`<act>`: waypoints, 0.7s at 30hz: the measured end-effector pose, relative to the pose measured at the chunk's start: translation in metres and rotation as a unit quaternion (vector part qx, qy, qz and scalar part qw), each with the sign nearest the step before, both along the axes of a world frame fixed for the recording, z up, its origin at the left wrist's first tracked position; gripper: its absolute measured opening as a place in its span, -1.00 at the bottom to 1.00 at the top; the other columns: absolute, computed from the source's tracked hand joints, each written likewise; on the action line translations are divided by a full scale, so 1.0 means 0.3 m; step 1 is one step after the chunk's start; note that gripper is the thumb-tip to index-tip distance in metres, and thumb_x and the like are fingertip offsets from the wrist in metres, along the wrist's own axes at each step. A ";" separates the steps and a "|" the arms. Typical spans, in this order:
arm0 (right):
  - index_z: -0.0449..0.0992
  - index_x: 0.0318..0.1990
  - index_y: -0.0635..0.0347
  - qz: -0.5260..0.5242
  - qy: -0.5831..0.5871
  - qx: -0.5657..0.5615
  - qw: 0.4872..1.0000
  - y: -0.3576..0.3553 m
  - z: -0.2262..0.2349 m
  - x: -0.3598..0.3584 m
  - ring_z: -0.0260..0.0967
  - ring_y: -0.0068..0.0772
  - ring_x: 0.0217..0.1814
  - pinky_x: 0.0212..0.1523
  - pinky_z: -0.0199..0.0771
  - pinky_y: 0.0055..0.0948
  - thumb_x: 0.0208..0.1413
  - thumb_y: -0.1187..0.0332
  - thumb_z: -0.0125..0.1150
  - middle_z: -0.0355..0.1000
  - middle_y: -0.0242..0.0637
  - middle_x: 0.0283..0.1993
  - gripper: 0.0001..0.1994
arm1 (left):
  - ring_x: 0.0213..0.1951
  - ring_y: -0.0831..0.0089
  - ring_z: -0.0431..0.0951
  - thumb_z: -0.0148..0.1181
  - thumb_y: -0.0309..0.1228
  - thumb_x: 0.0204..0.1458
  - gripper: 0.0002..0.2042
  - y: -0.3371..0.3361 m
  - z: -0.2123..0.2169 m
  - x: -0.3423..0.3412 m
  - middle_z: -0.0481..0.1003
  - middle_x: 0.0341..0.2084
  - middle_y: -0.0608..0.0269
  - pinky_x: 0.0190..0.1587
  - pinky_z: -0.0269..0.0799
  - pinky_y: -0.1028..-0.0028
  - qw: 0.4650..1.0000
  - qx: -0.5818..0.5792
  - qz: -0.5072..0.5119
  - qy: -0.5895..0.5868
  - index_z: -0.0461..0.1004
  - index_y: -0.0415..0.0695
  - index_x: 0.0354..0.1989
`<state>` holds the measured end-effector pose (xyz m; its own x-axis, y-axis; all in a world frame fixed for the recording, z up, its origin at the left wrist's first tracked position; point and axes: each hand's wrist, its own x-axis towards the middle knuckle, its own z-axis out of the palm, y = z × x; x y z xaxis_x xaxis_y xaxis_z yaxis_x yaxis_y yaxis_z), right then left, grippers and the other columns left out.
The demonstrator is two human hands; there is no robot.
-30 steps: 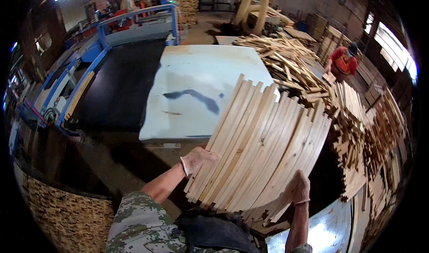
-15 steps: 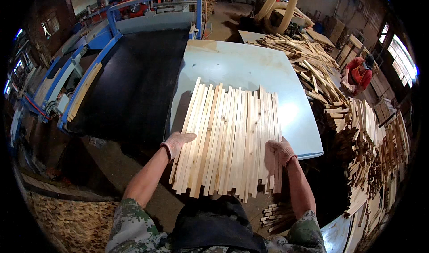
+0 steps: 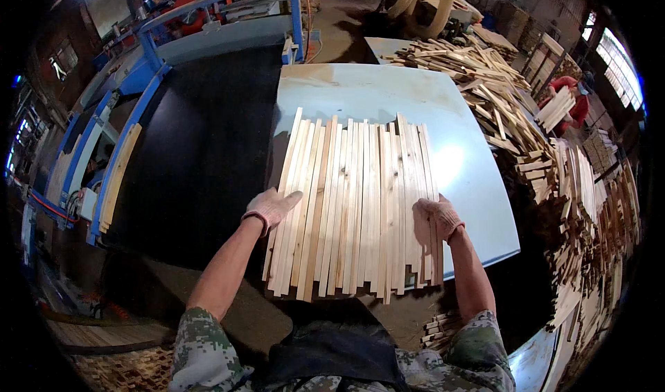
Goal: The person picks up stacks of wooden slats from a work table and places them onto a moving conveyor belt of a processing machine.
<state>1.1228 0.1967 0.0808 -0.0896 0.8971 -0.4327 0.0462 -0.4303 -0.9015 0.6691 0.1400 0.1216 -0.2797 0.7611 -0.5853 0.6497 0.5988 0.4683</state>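
A row of pale wooden strips [image 3: 353,205], side by side with uneven ends, lies between my gloved hands. The far part is over the pale table [image 3: 339,87]; the near ends stick out past its front edge. My left hand [image 3: 272,208] grips the left side of the row, thumb on top and fingers hidden beneath or beside it. My right hand [image 3: 440,215] clasps the right side the same way, thumb over the outer strips. Both hands squeeze the strips together from the sides.
Left of the table is a black conveyor belt [image 3: 201,135] with a blue frame [image 3: 149,52]. Loose wooden strips [image 3: 485,94] are heaped at the right, with stacks [image 3: 582,205] nearer. Beyond them a person in red [image 3: 571,104] holds some strips. More strips [image 3: 441,329] lie below my right forearm.
The row of strips has moved slightly forward onto the table, both hands still on its sides. My view has shifted a little. The person at the right has lifted a bundle of strips.
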 end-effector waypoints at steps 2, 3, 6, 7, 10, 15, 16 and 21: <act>0.41 0.19 0.35 0.008 -0.010 0.004 1.000 0.051 0.007 -0.072 0.50 -0.37 -0.15 -0.12 0.60 -0.30 0.12 0.31 0.41 0.55 -0.19 -0.11 -0.48 | 0.34 0.02 0.41 0.14 0.28 0.12 0.00 0.047 0.028 -0.056 0.38 0.31 -0.23 0.39 0.29 0.22 0.996 -0.012 -0.040 0.079 0.08 -0.31 0.51; 0.40 0.20 0.35 0.016 -0.014 0.007 1.000 0.080 0.007 -0.113 0.51 -0.37 -0.14 -0.11 0.61 -0.29 0.13 0.32 0.40 0.54 -0.19 -0.10 -0.47 | 0.34 0.01 0.40 0.13 0.28 0.11 0.00 0.049 0.017 -0.089 0.38 0.31 -0.25 0.39 0.29 0.21 0.996 0.022 -0.034 0.078 0.07 -0.29 0.51; 0.38 0.22 0.35 0.015 0.038 0.002 0.999 0.146 -0.011 -0.275 0.52 -0.35 -0.12 -0.08 0.61 -0.28 0.17 0.34 0.35 0.54 -0.18 -0.09 -0.50 | 0.30 0.00 0.44 0.16 0.24 0.11 -0.03 0.039 -0.033 -0.194 0.38 0.30 -0.22 0.36 0.33 0.17 0.987 0.100 0.018 0.122 0.04 -0.20 0.54; 0.38 0.22 0.34 0.016 0.041 -0.002 0.999 0.161 -0.011 -0.338 0.52 -0.35 -0.12 -0.08 0.61 -0.28 0.18 0.35 0.34 0.53 -0.17 -0.09 -0.51 | 0.28 0.02 0.45 0.18 0.21 0.11 -0.04 0.033 -0.042 -0.233 0.38 0.29 -0.20 0.36 0.33 0.16 0.985 0.111 0.041 0.124 0.04 -0.15 0.55; 0.37 0.21 0.34 0.039 0.039 -0.016 0.998 0.194 0.026 -0.502 0.52 -0.34 -0.12 -0.09 0.62 -0.31 0.21 0.36 0.31 0.52 -0.17 -0.09 -0.53 | 0.28 0.03 0.44 0.21 0.15 0.12 -0.05 -0.025 -0.037 -0.319 0.35 0.28 -0.14 0.35 0.33 0.14 0.981 0.096 0.058 0.158 -0.02 -0.13 0.57; 0.37 0.18 0.30 0.087 0.078 -0.003 0.993 0.176 -0.029 -0.928 0.50 -0.40 -0.21 -0.23 0.59 -0.35 0.20 0.38 0.33 0.50 -0.26 -0.15 -0.56 | 0.39 -0.05 0.27 0.14 0.18 0.17 -0.06 -0.119 -0.049 -0.658 0.13 0.44 -0.25 0.38 0.22 0.10 0.967 0.059 0.057 0.241 -0.05 -0.16 0.57; 0.38 0.17 0.29 0.096 0.094 0.003 0.991 0.171 -0.045 -1.010 0.49 -0.42 -0.24 -0.27 0.58 -0.35 0.19 0.39 0.34 0.49 -0.29 -0.16 -0.57 | 0.40 -0.07 0.25 0.12 0.19 0.18 -0.06 -0.143 -0.063 -0.731 0.08 0.46 -0.26 0.40 0.18 0.08 0.962 0.061 0.067 0.256 -0.05 -0.17 0.56; 0.34 0.03 0.22 0.108 0.030 0.058 0.992 0.075 -0.061 -1.543 0.37 -0.53 -0.35 -0.35 0.43 -0.44 0.14 0.40 0.37 0.45 -0.39 -0.28 -0.62 | 0.57 -0.16 -0.26 -0.10 0.27 0.24 -0.04 -0.289 -0.117 -1.167 -0.14 0.54 -0.32 0.55 -0.48 -0.08 0.934 0.077 0.072 0.343 -0.11 -0.28 0.56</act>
